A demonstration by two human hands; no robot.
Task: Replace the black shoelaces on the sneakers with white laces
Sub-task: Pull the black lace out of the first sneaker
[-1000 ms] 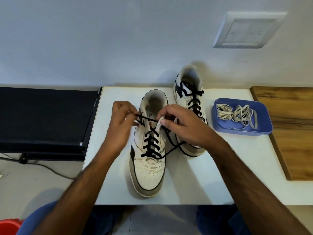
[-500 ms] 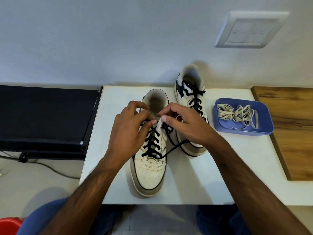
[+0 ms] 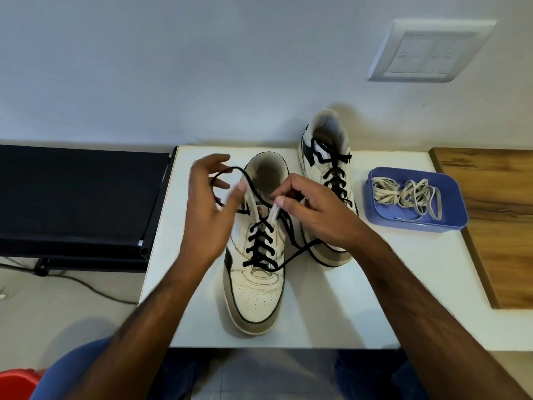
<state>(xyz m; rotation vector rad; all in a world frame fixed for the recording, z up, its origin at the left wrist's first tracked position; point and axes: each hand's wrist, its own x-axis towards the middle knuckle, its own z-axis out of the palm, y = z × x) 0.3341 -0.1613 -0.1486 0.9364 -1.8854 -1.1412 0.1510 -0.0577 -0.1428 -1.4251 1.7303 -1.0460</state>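
Toe toward me on the white table [image 3: 346, 307] lies the near white sneaker [image 3: 253, 295]. Its black lace [image 3: 261, 246] still crosses the lower eyelets, with the top ones unthreaded. My left hand [image 3: 210, 209] holds a pulled-out loop of that lace up at the sneaker's left side. My right hand [image 3: 314, 212] pinches the upper right eyelet edge of the same sneaker. A loose end of the lace trails under that hand to the right. The second sneaker [image 3: 326, 131], fully laced in black, stands behind. Several white laces [image 3: 403, 194] lie in a blue tray [image 3: 450, 220] at the right.
A wooden board [image 3: 504, 226] adjoins the table on the right. A black bench [image 3: 72, 197] stands to the left with a cable on the floor under it. On the wall behind is a switch plate [image 3: 427, 50]. Something red [image 3: 14, 382] shows at the bottom left.
My left hand has drawn the black lace out of a top left eyelet and lifted it up and left as a loop. My right hand stays on the sneaker's right eyelet edge.
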